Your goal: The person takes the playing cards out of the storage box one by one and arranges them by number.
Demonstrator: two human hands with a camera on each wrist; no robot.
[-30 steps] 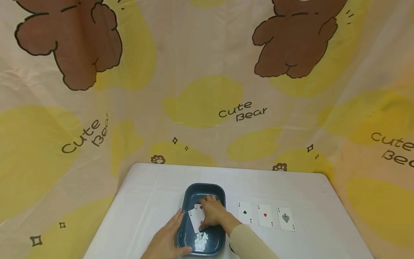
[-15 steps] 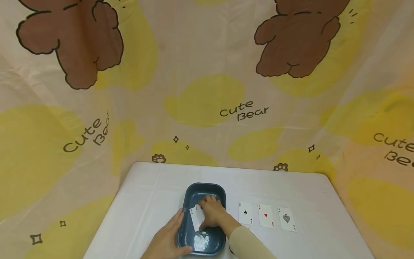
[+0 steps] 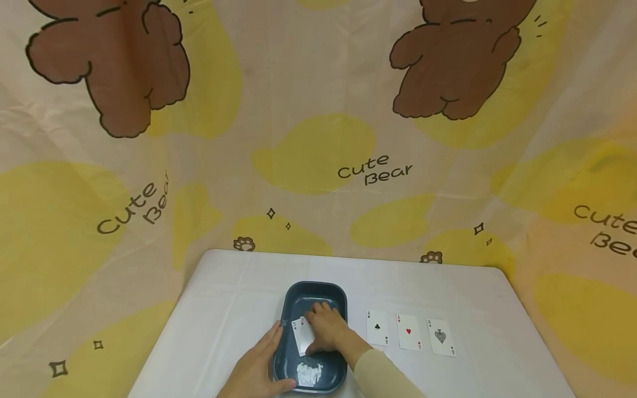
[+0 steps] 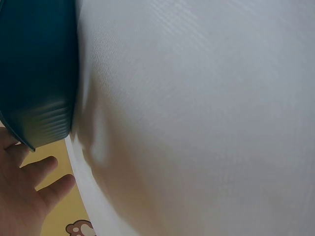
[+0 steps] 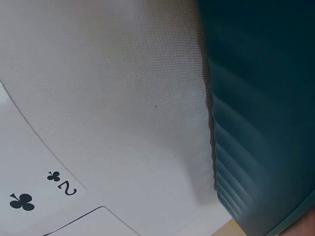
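Note:
A dark blue-green tray (image 3: 315,284) stands on the table. My left hand (image 3: 254,362) rests against its left side, with the thumb at the near rim. In the left wrist view, the fingers of the left hand (image 4: 29,189) are spread and mostly straight beside the tray's wall (image 4: 42,64). Inside the tray, my right hand (image 3: 325,327) grips playing cards, its fingers toward their far end and the thumb near their lower edge. One white card (image 3: 302,338) shows left of this hand; another behind it is mostly hidden. The right fingertips are out of the right wrist view.
Right of the tray lie the ace of clubs (image 3: 376,328), ace of hearts (image 3: 409,332) and ace of spades (image 3: 440,338) in a row. The right wrist view shows a two of clubs (image 5: 29,172) on the white cloth beside the tray wall (image 5: 261,108).
The fingers of my right hand have drawn slightly over the cards, so the heart at the top of the rear card is now covered. The left hand and the tray stay put.

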